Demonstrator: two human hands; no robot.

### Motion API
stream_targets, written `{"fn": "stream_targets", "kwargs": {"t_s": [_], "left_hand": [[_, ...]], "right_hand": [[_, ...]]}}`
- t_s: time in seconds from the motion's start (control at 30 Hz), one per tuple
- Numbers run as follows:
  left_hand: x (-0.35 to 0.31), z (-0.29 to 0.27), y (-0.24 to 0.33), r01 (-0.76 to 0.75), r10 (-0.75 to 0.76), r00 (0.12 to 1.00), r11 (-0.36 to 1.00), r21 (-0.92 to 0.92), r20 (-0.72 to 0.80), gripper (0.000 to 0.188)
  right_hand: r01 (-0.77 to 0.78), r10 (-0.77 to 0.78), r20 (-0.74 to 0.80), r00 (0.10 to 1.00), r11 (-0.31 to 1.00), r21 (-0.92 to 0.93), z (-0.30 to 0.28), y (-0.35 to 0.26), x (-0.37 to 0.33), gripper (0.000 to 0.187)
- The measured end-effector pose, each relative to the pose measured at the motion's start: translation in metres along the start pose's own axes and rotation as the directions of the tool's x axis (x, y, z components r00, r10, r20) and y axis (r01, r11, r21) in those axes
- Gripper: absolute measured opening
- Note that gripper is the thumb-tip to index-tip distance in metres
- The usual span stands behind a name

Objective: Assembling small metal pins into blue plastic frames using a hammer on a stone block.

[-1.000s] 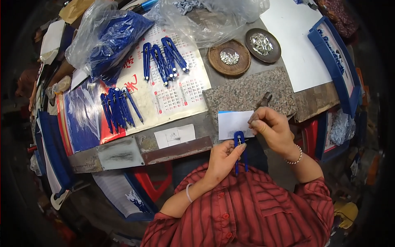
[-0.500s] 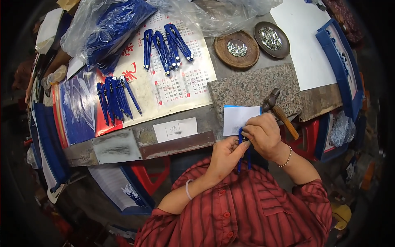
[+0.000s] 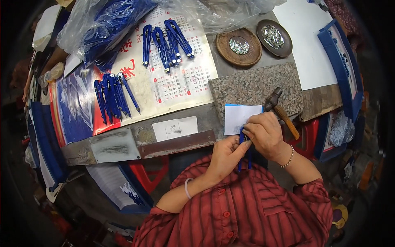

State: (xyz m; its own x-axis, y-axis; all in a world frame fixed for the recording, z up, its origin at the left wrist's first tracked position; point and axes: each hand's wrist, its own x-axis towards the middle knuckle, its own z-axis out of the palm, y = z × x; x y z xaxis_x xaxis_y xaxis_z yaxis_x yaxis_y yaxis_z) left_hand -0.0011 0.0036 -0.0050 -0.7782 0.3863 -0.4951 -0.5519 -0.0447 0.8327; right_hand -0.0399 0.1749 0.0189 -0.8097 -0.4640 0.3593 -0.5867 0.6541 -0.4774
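Observation:
Both hands are closed on one blue drawing compass (image 3: pixel 242 133) at the table's front edge, its two legs pointing down toward my shirt. My left hand (image 3: pixel 227 156) grips it from the left, thumb laid across it. From the right, the bent fingers of my right hand (image 3: pixel 265 133) pinch near its top and partly hide it. Just beyond the fingers lies a white paper pad (image 3: pixel 242 117) with a grey smudge, on the granite slab (image 3: pixel 251 88). A hammer (image 3: pixel 279 111) with a wooden handle rests on the slab's right side, near my right hand.
Finished-looking blue compasses (image 3: pixel 115 96) lie in groups on a calendar sheet (image 3: pixel 181 88). Behind them is a plastic bag (image 3: pixel 103 37) of blue parts. Two round dishes, one wooden (image 3: pixel 224 55) and one dark (image 3: pixel 288 47), hold small metal pieces. Blue trays (image 3: pixel 352 99) flank the table.
Both hands keep their hold on the compass and have hardly moved. The whole view has shifted very slightly.

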Motion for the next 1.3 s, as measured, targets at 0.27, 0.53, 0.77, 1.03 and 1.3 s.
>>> {"fn": "stream_targets", "kwargs": {"t_s": [0.27,0.53,0.77,1.03,1.3], "left_hand": [[0.000,0.000,0.001,-0.006,0.006,1.000,1.000,-0.004,-0.003,0.018],[0.000,0.000,0.003,0.012,-0.012,1.000,1.000,0.006,-0.009,0.019],[0.000,-0.001,-0.001,0.009,-0.008,1.000,0.999,0.039,-0.009,0.018],[0.001,0.005,0.000,-0.010,0.008,0.999,0.998,-0.059,-0.046,0.026],[-0.002,0.001,0.004,-0.030,0.030,1.000,0.995,-0.099,0.003,0.023]], "right_hand": [[-0.095,0.093,0.020,0.995,0.991,0.094,-0.007,-0.003,0.002,0.026],[-0.123,0.119,0.036,0.992,0.987,0.104,-0.008,-0.004,0.003,0.023],[-0.138,0.132,0.063,0.989,0.985,0.106,-0.012,-0.004,0.006,0.022],[-0.316,0.314,0.056,0.948,0.903,0.293,-0.022,-0.006,-0.002,0.018],[-0.250,0.241,0.070,0.968,0.942,0.224,-0.026,-0.006,-0.010,0.018]]}}
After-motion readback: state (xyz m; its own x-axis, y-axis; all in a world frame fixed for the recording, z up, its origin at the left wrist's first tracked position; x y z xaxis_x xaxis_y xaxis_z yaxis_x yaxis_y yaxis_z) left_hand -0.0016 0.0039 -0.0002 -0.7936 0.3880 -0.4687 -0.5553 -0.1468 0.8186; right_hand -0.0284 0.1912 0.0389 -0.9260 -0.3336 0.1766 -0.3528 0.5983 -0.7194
